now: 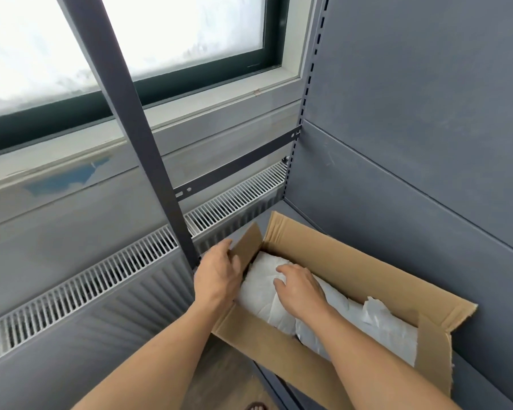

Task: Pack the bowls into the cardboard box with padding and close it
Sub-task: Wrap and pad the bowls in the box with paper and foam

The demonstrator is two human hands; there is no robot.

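An open cardboard box [353, 261] sits on a grey shelf, its flaps standing up. White packing paper [264, 294] fills the inside; no bowl shows, anything under the paper is hidden. My left hand [219, 276] rests against the short left end flap [248, 247], fingers lying on its outer face. My right hand [301, 288] is inside the box, palm down, fingers spread and pressing on the white paper.
A dark metal upright [148, 143] of the shelving stands just left of the box. The grey back panel [412, 143] rises behind and to the right. A radiator with a grille [101, 279] runs under the window on the left.
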